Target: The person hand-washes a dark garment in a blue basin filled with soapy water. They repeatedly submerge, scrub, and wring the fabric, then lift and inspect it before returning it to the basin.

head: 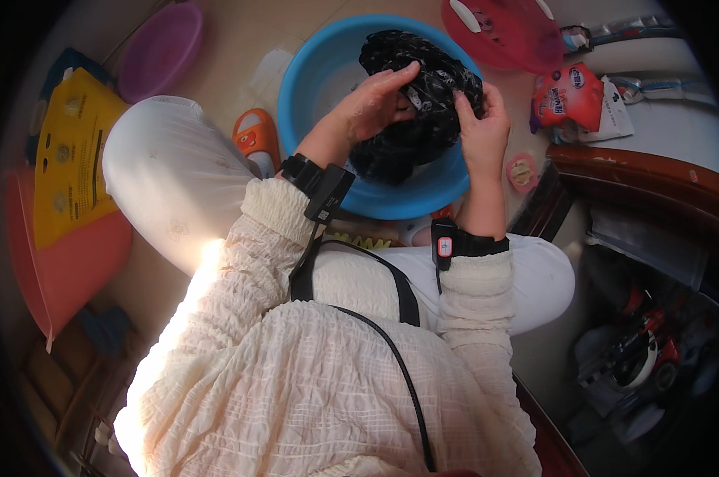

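Wet black fabric (pixel 395 143) with pale marks or suds lies bunched in a round blue plastic basin (pixel 300 65). Between the thumb and fingers of my right hand (pixel 485 113), a fold at the right side of the cloth is pinched. My left hand (pixel 377 101) is against the cloth from the left, its thumb spread from the bent fingers. Whether those fingers grip any fabric cannot be made out. Black straps with small devices circle both my wrists. Part of the basin's bottom shows to the left of the cloth.
Beyond the basin at right stands a red plastic basin (pixel 502 36). A red packet (pixel 568 98) and a pink dish (pixel 522 173) are nearby. At left are a purple basin (pixel 159 53), a yellow bag (pixel 73 161) and a salmon-pink container (pixel 73 268). Dark wooden furniture (pixel 640 179) borders the right.
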{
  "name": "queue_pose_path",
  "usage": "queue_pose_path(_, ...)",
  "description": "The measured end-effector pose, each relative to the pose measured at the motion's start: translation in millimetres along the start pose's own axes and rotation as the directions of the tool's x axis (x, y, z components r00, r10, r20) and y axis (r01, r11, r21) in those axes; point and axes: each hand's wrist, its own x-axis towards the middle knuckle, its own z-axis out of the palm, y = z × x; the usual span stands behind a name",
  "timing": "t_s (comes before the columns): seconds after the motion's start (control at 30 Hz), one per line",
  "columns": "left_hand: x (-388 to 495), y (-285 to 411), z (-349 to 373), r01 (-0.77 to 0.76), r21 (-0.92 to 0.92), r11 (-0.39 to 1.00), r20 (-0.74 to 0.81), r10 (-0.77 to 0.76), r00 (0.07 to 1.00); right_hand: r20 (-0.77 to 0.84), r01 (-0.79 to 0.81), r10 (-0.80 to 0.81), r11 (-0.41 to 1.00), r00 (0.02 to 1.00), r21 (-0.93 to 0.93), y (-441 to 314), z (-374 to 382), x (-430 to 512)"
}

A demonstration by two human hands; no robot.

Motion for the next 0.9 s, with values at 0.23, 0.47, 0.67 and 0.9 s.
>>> queue_pose_path(0.23, 2.1, 5.0, 1.4, -0.227, 0.076, 0.971, -0.177, 0.237, 0.955, 0.285, -0.302, 0.27, 0.95, 0.92, 0.077, 2.8, 9.4, -11.7)
queue_pose_path(0.47, 6.8, 5.2, 7.1, -0.209, -0.05, 0.977, -0.282, 0.187, 0.941, 0.036, -0.323, 0.401, 0.678, 0.915, 0.66, 0.2, 19.8, -9.6)
queue_pose_path(0.67, 11.7, -11.6, -2.0, -0.069, -0.099, 0.993, -0.367, 0.028, 0.93, 0.032, -0.03, 0.038, 0.978, 0.999, -0.206, -28.3, 70.6, -44.9)
queue_pose_path(0.9, 11.0, -52.9, 14.2, -0.022, 0.338, 0.941, -0.343, 0.145, 0.928, -0.11, -0.169, 0.128, 0.783, 0.986, -0.599, 4.3, 54.4, -13.5)
